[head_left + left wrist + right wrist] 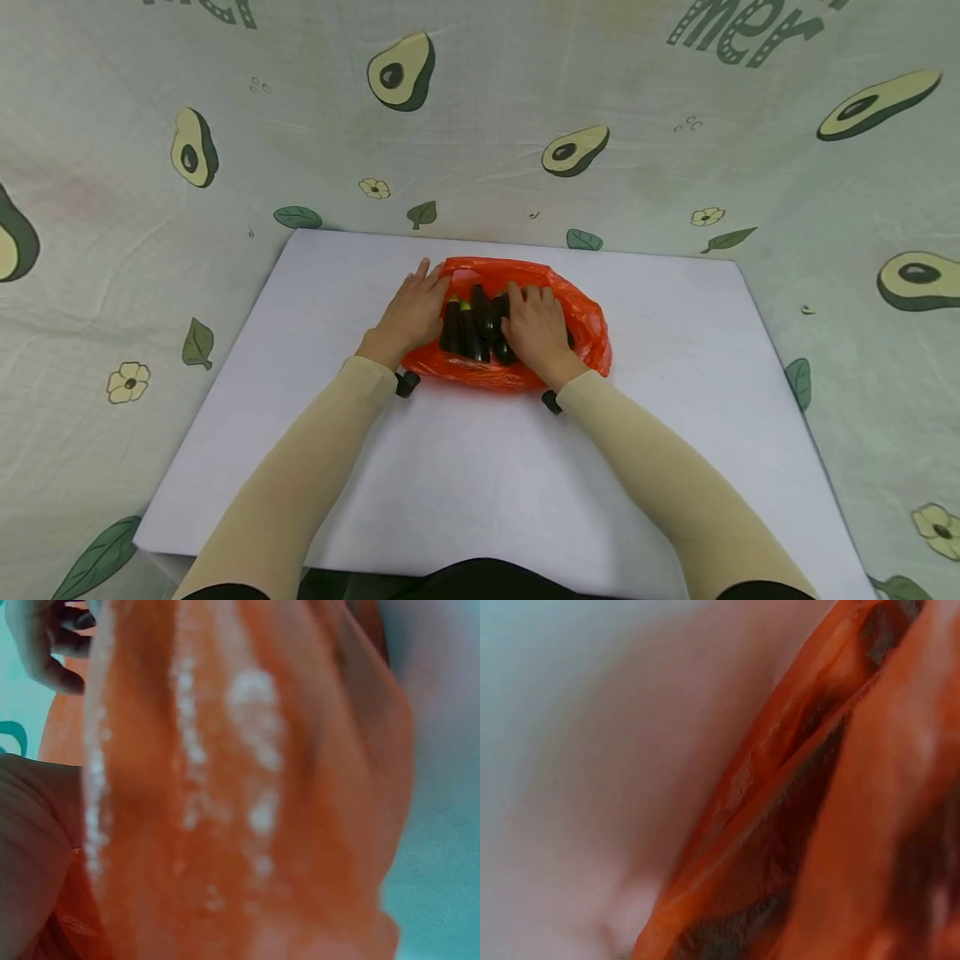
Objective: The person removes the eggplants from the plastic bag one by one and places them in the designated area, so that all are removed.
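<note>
A red-orange plastic bag lies with its mouth spread, several dark eggplants with green stem ends inside. My left hand rests against the bag's left rim, fingers extended and spread; in the left wrist view its fingers and thumb side show beside the blurred bag. Over the eggplants at the bag's right is my right hand, fingers bent round a dark eggplant that it partly hides. Its fingertips are out of sight in the right wrist view, where the bag shows dark shapes through its film.
The bag is on a white table, whose far edge meets a cloth backdrop printed with avocados and leaves. Cloth also hangs at both sides. Small black wrist devices sit under both wrists, near the bag's front edge.
</note>
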Motion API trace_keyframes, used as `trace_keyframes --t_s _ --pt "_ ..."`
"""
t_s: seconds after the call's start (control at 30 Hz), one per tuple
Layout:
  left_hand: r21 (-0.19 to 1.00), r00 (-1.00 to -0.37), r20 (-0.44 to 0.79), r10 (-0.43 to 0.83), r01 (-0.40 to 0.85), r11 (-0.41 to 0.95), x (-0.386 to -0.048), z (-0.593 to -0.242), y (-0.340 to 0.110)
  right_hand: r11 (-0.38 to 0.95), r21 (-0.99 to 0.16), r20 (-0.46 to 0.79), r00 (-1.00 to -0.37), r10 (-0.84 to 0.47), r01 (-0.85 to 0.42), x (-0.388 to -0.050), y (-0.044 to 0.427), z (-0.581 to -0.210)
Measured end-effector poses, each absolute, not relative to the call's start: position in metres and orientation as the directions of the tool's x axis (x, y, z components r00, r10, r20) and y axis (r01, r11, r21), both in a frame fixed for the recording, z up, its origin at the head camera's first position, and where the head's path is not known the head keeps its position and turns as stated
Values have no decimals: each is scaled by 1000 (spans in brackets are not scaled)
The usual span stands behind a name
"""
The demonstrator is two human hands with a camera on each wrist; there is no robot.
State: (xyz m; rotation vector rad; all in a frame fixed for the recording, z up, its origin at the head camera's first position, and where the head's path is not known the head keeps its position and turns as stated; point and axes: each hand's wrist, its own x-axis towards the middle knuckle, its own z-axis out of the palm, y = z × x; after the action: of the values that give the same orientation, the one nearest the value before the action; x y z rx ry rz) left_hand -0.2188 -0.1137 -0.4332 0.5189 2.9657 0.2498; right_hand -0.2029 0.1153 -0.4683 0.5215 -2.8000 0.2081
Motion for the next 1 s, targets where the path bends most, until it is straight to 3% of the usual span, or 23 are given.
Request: trace_keyframes --t_s 0.33,0.6,1.0 --pt "171 -935 -89 344 326 930 -218 -435 -112 952 -218 99 -976 -195 -213 -203 115 -470" --pt "172 -934 -87 346 328 929 -217 -435 -113 932 -306 65 -981 -184 -195 -195 116 -463" --pt "210 -944 -99 316 290 934 -216 -436 -113 927 -324 98 -981 -165 -189 -180 116 -463"
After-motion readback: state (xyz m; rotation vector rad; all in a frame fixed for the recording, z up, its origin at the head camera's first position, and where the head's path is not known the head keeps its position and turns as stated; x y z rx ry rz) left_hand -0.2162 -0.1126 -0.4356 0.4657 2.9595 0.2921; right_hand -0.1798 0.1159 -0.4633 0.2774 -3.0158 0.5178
